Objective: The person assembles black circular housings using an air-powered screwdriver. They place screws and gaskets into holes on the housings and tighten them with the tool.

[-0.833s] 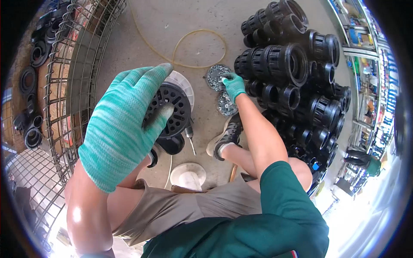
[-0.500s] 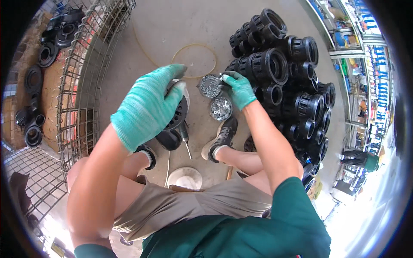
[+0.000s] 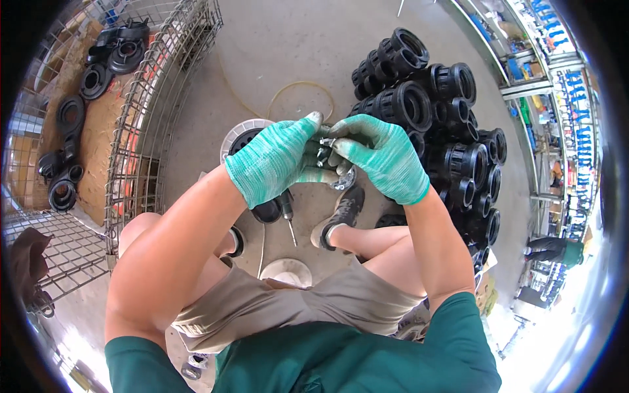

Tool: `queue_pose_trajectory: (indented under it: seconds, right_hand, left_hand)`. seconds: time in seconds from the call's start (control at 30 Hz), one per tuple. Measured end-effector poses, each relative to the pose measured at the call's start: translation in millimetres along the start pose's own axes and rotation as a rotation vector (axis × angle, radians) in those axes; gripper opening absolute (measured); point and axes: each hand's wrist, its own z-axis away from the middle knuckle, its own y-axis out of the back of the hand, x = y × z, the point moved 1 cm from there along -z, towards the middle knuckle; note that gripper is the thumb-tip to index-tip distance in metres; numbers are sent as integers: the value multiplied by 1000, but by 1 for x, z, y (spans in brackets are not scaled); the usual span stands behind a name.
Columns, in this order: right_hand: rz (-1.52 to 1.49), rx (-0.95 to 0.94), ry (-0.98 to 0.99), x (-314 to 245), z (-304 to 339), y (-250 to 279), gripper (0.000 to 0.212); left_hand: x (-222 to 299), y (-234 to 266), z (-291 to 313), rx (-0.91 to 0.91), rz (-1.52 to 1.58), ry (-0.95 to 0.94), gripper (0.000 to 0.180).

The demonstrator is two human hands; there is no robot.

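The right hand (image 3: 386, 157) is pinching a small silver piece (image 3: 327, 141), its thumb and forefinger pressing together with no visible gap. The left hand (image 3: 272, 157) is facing it, forming a loose cup with its digits parted; a small dark piece (image 3: 324, 154) is showing inside that cup, but I cannot tell whether the left hand is gripping it. Both pieces are sitting between the two hands, above the floor. Half a second ago the left hand was hovering over the black disc and the right was at the hardware; now the two are meeting, fingertips nearly touching.

Just beyond them, loose metal hardware (image 3: 343, 181) is peeking out beneath the right hand, whose fingers are now hiding the farther of the two heaps. The black disc (image 3: 240, 139) is resting on a white tub (image 3: 227, 141), its left part now showing past the left wrist. A power tool (image 3: 286, 208) is pointing its bit toward the person's lap, near a dark shoe (image 3: 345, 209). Farther out, black ribbed fittings (image 3: 393, 108) are piling up on the right, and a wire cage (image 3: 124, 157) is standing on the left.
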Motion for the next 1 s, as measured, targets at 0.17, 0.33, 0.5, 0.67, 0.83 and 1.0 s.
queue_pose_trajectory:
  seconds: [0.17,0.33,0.5,0.67,0.83,1.0]
  right_hand:
    - [71,-28,62,8,-2,-5,18]
    - [-205,124,38,25,-10,12,18]
    - [-147,71,-246,128,-36,30,26]
    - [-169,146,-584,235,-63,24,26]
    - [521,297,-423,333,-100,34,33]
    - [890,-55,-567,403,-69,3,41]
  left_hand:
    - [-4,5,3,45,19,17,48]
    - [-1,12,-3,140,-90,11,43]
    - [8,19,8,49,-173,-220,45]
    - [20,23,15,106,-255,-258,40]
    - [24,19,18,266,-306,-284,33]
    - [31,2,21,366,-301,-283,33]
